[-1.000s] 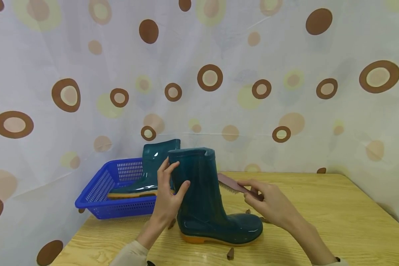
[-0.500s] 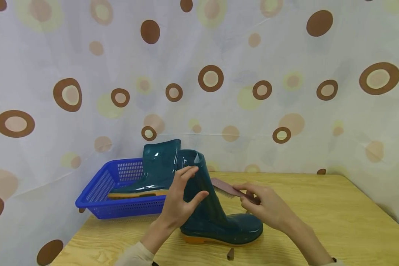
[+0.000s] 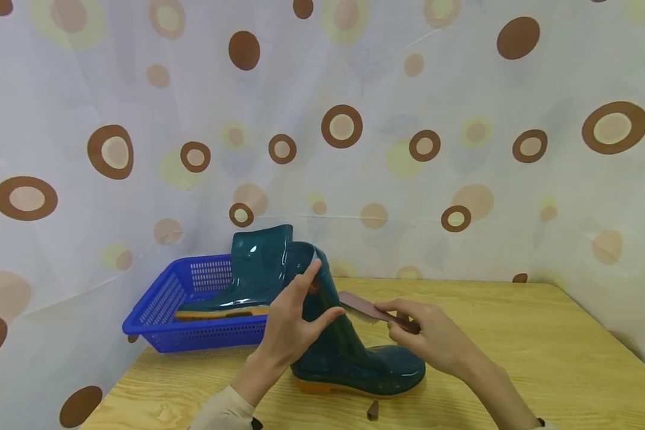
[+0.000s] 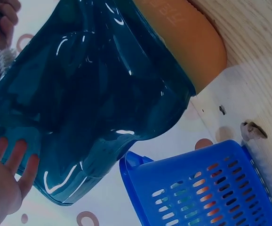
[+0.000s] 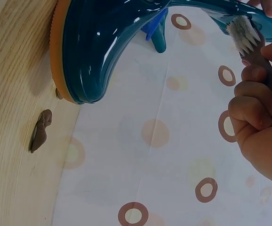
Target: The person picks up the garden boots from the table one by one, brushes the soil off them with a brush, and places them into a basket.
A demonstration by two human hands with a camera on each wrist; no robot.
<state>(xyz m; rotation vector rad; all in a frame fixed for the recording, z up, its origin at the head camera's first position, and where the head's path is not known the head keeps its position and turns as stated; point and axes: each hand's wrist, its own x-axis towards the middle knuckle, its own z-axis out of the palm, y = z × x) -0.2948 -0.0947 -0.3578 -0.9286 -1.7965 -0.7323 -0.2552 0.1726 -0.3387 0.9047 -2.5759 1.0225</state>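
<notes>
A dark green rubber boot (image 3: 355,358) with an orange sole stands on the table, toe to the right, its shaft bent and partly caved in. My left hand (image 3: 290,325) touches the shaft near the top; in the left wrist view its extended fingers (image 4: 16,157) lie against the shiny rubber. My right hand (image 3: 435,334) grips the handle of a mauve brush (image 3: 359,303). The brush's pale bristles (image 5: 243,35) are at the front of the shaft in the right wrist view; whether they touch it I cannot tell.
A blue perforated basket (image 3: 204,340) at the left holds a second green boot (image 3: 255,269). Small brown lumps lie on the wooden table (image 3: 516,334), one lump (image 3: 373,410) before the boot and another (image 5: 41,131) past its toe. A dotted curtain (image 3: 381,179) hangs behind.
My left hand has moved right along the shaft, and the boot's top has tilted and folded. The brush in my right hand has shifted slightly left and down.
</notes>
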